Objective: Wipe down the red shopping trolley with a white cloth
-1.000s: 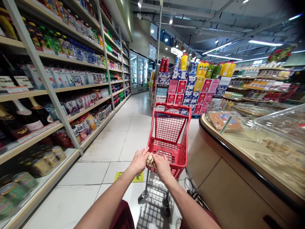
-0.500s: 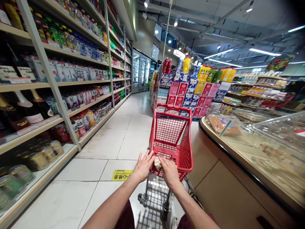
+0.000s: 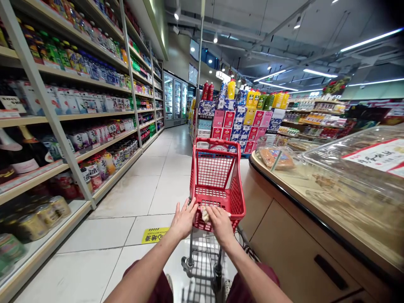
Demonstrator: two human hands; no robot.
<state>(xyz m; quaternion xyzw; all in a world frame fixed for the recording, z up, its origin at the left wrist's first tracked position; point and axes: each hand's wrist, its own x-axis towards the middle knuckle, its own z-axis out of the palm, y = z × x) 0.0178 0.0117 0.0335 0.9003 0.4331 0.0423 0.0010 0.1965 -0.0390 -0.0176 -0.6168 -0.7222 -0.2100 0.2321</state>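
A small red shopping cart (image 3: 236,185) with a latticed basket stands right in front of me. My left hand (image 3: 184,219) lies at the near left corner of its rim, fingers spread, holding nothing. Pressed to the near rim is a crumpled off-white cloth (image 3: 205,214), gripped under the fingers of my right hand (image 3: 221,223). A bit of white also peeks out on the far side of that hand. The palms and the covered part of the rim are hidden. Below the basket show the cart's grey legs and casters (image 3: 217,269).
Shelves of bottles and cans (image 3: 94,113) line the left. On the right runs a curved counter (image 3: 271,219) with covered food trays. Ahead stands a stack of drink cartons (image 3: 243,122). A yellow wet-floor sticker (image 3: 154,235) marks the tiles. Dark cables (image 3: 248,248) lie by the counter.
The view has turned right and moved slightly forward, so the shelves slide left and more of the counter shows. Both hands stay at the cart's near rim; the cloth remains under my right hand.
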